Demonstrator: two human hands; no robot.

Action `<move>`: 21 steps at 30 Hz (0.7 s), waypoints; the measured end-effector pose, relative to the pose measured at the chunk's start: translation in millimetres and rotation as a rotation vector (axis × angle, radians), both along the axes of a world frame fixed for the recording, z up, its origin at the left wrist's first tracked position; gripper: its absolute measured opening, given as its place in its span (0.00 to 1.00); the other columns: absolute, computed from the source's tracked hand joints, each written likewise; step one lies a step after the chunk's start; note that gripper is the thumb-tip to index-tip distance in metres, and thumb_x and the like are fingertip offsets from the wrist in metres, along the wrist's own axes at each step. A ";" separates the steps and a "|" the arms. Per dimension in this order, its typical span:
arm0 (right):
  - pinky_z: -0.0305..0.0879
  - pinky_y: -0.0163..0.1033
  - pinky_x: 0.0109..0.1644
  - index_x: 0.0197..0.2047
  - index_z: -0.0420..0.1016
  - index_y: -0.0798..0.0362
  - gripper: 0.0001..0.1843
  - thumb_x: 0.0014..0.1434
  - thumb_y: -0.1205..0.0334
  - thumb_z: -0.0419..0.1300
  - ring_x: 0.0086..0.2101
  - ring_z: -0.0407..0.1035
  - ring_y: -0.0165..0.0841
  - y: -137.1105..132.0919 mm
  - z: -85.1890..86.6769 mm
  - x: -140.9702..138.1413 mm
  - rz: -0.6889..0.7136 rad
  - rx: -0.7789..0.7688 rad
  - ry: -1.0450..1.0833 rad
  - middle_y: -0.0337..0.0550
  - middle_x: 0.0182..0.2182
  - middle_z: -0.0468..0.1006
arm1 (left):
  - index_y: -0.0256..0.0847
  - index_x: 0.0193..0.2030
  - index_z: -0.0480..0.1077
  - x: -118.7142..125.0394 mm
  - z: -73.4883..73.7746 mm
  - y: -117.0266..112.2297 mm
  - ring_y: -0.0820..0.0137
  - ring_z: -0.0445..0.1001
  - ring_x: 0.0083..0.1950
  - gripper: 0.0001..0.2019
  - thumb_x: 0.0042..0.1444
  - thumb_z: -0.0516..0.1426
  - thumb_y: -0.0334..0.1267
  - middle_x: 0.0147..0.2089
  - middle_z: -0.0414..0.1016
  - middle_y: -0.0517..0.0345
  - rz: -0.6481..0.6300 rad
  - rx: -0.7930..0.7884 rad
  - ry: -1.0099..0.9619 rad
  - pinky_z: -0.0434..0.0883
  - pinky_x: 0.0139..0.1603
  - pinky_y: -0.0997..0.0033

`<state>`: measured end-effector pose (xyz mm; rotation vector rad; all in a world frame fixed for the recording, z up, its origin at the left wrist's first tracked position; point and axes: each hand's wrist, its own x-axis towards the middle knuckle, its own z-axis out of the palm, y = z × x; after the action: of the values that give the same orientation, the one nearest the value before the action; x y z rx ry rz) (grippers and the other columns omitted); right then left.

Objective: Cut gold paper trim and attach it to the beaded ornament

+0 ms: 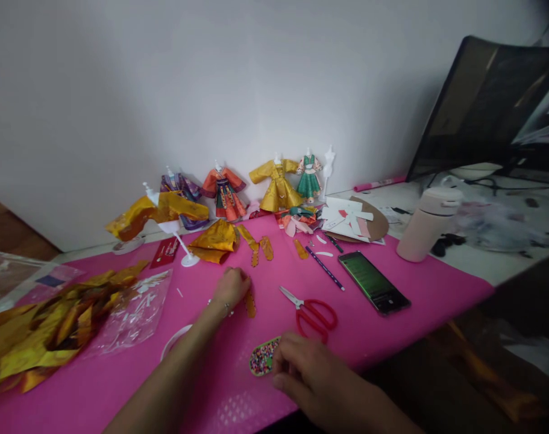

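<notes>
My left hand [231, 288], with a bracelet at its wrist, reaches out over the pink tabletop. Its fingertips are pinched together on the upper part of a narrow gold scalloped strip [250, 306]. Closer to me, my right hand [304, 364] is curled, thumb and fingers drawn together; whatever may lie between them is too small to make out. Beside its fingers, partly covered by them, is a small oval dish of colourful beads [261, 358]. Red-handled scissors [311, 310] lie just beyond my right hand. More gold cut pieces [266, 248] lie past my left hand.
Small doll robes on stands, one a gold robe [278, 184], line the wall. A white stand with gold cloth [166, 211] leans at left. Gold scraps [52, 319] and a plastic bag [141, 310] lie left. A phone [373, 283], pencil [326, 269] and bottle [428, 226] are right.
</notes>
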<state>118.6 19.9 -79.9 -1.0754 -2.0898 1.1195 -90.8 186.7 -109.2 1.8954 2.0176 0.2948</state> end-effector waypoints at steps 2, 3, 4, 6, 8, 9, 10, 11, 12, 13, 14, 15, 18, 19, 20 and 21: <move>0.57 0.34 0.36 0.34 0.67 0.52 0.06 0.59 0.72 0.57 0.32 0.62 0.29 -0.6 1.0 0.5 0.001 -0.007 -0.003 0.36 0.33 0.69 | 0.39 0.55 0.70 0.3 -1.2 -0.7 0.60 0.77 0.50 0.15 0.64 0.59 0.41 0.56 0.74 0.49 0.006 -0.007 -0.070 0.76 0.49 0.52; 0.57 0.34 0.36 0.34 0.67 0.52 0.06 0.60 0.72 0.57 0.32 0.63 0.29 -0.8 1.2 0.9 -0.001 -0.008 0.001 0.36 0.33 0.69 | 0.39 0.55 0.70 0.6 -1.8 -1.6 0.60 0.77 0.50 0.15 0.64 0.59 0.41 0.55 0.74 0.49 0.013 -0.008 -0.111 0.76 0.49 0.52; 0.57 0.35 0.36 0.34 0.67 0.52 0.06 0.60 0.71 0.57 0.32 0.63 0.29 -0.8 1.1 1.3 -0.008 -0.007 0.012 0.36 0.32 0.69 | 0.39 0.55 0.70 1.1 -2.3 -2.9 0.60 0.77 0.50 0.15 0.64 0.59 0.41 0.55 0.74 0.49 0.021 -0.004 -0.159 0.76 0.49 0.52; 0.58 0.35 0.37 0.33 0.66 0.52 0.06 0.61 0.70 0.57 0.32 0.63 0.29 0.1 -0.1 1.7 -0.026 -0.003 0.048 0.36 0.32 0.70 | 0.39 0.55 0.71 2.4 -2.9 -6.3 0.60 0.77 0.49 0.15 0.64 0.59 0.41 0.55 0.75 0.50 0.038 0.007 -0.272 0.77 0.48 0.53; 0.58 0.36 0.37 0.32 0.66 0.52 0.06 0.62 0.69 0.57 0.33 0.64 0.29 2.2 -2.9 1.4 -0.059 -0.003 0.096 0.37 0.31 0.70 | 0.38 0.54 0.71 3.6 -2.0 -11.0 0.61 0.78 0.48 0.14 0.64 0.59 0.41 0.53 0.75 0.50 0.041 0.016 -0.409 0.77 0.46 0.54; 0.59 0.36 0.37 0.32 0.66 0.52 0.06 0.62 0.68 0.57 0.33 0.64 0.30 3.8 -4.9 1.1 -0.083 -0.011 0.130 0.37 0.31 0.70 | 0.38 0.54 0.71 4.2 -0.7 -14.0 0.62 0.78 0.47 0.14 0.64 0.59 0.41 0.52 0.76 0.50 0.037 0.017 -0.483 0.77 0.45 0.55; 0.59 0.36 0.36 0.32 0.66 0.52 0.07 0.62 0.67 0.57 0.32 0.64 0.30 5.6 -7.5 0.9 -0.108 -0.033 0.180 0.37 0.30 0.70 | 0.38 0.53 0.71 4.9 1.4 -17.5 0.63 0.78 0.45 0.13 0.65 0.59 0.40 0.51 0.76 0.51 0.029 0.015 -0.559 0.78 0.44 0.57; 0.58 0.36 0.34 0.31 0.66 0.52 0.07 0.62 0.65 0.58 0.30 0.63 0.29 7.7 -10.5 0.8 -0.133 -0.080 0.258 0.36 0.28 0.69 | 0.37 0.53 0.71 5.5 4.1 -21.7 0.64 0.78 0.43 0.13 0.65 0.59 0.40 0.50 0.76 0.52 0.021 0.012 -0.634 0.78 0.43 0.58; 0.58 0.35 0.32 0.32 0.66 0.52 0.08 0.62 0.63 0.59 0.28 0.63 0.29 10.0 -13.7 1.1 -0.162 -0.143 0.357 0.34 0.26 0.68 | 0.37 0.52 0.71 6.3 7.6 -26.8 0.65 0.78 0.41 0.12 0.65 0.58 0.40 0.47 0.77 0.53 0.012 0.010 -0.708 0.78 0.41 0.59; 0.57 0.34 0.29 0.32 0.67 0.52 0.09 0.62 0.60 0.60 0.25 0.61 0.27 12.4 -17.1 1.8 -0.188 -0.209 0.463 0.32 0.24 0.66 | 0.37 0.50 0.71 7.4 11.4 -32.8 0.67 0.78 0.39 0.11 0.65 0.58 0.40 0.44 0.77 0.54 0.004 0.006 -0.777 0.78 0.40 0.61; 0.56 0.34 0.27 0.33 0.67 0.52 0.11 0.63 0.57 0.61 0.22 0.59 0.26 14.9 -20.4 2.7 -0.214 -0.269 0.559 0.30 0.22 0.64 | 0.37 0.48 0.72 8.7 15.5 -39.9 0.68 0.77 0.36 0.10 0.65 0.59 0.40 0.41 0.77 0.56 -0.005 0.004 -0.842 0.77 0.38 0.63; 0.56 0.33 0.26 0.33 0.66 0.52 0.13 0.63 0.53 0.61 0.20 0.58 0.26 17.4 -23.4 3.9 -0.241 -0.313 0.635 0.29 0.20 0.63 | 0.36 0.47 0.72 10.4 19.6 -47.9 0.70 0.77 0.32 0.10 0.64 0.59 0.41 0.36 0.77 0.59 -0.015 -0.003 -0.902 0.76 0.36 0.65; 0.55 0.32 0.24 0.33 0.65 0.51 0.18 0.62 0.46 0.61 0.18 0.57 0.24 24.2 -29.4 7.2 -0.315 -0.344 0.748 0.28 0.18 0.63 | 0.36 0.43 0.71 17.4 29.5 -76.7 0.72 0.73 0.24 0.17 0.53 0.66 0.45 0.24 0.73 0.65 -0.048 -0.050 -1.047 0.73 0.30 0.70; 0.55 0.32 0.23 0.32 0.64 0.51 0.19 0.61 0.45 0.62 0.18 0.56 0.24 25.8 -30.3 7.5 -0.335 -0.353 0.780 0.28 0.18 0.63 | 0.36 0.42 0.72 20.1 31.7 -87.1 0.73 0.72 0.23 0.20 0.49 0.68 0.47 0.24 0.73 0.65 -0.051 -0.061 -1.082 0.71 0.28 0.71; 0.54 0.31 0.22 0.31 0.64 0.51 0.20 0.60 0.44 0.63 0.17 0.55 0.23 27.1 -30.8 7.5 -0.354 -0.364 0.813 0.28 0.18 0.63 | 0.36 0.42 0.72 23.0 33.3 -97.5 0.73 0.72 0.23 0.22 0.46 0.69 0.48 0.24 0.74 0.64 -0.051 -0.076 -1.110 0.70 0.27 0.72; 0.53 0.31 0.22 0.30 0.63 0.51 0.21 0.58 0.43 0.64 0.17 0.55 0.22 28.0 -30.8 7.0 -0.372 -0.376 0.845 0.28 0.18 0.64 | 0.36 0.41 0.72 25.9 34.6 -107.6 0.74 0.70 0.22 0.23 0.45 0.70 0.49 0.24 0.74 0.64 -0.047 -0.088 -1.131 0.68 0.24 0.74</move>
<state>125.6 47.9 -110.6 -0.8709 -1.0086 1.4622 -64.9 79.1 -74.6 1.2190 1.1671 0.9728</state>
